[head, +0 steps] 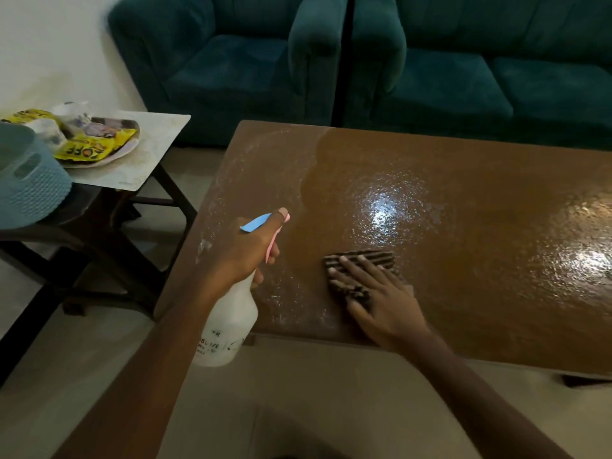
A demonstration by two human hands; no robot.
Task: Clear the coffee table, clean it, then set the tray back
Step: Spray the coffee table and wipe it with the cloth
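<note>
The left hand (pixel 246 250) grips the neck of a white spray bottle (pixel 228 326). Just right of it, the right hand (pixel 377 299) presses flat, fingers straight, on a striped cloth (pixel 361 260) on the wet worktop (pixel 463 260). The tray (pixel 130 148) sits well left of both.

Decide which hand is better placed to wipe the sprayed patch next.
Right: the right hand lies flat on the cloth beside the droplets, while the left hand grips the bottle.

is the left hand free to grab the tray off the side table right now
Probably not: the left hand grips the spray bottle, and the tray sits partly behind the blue basket.
</note>
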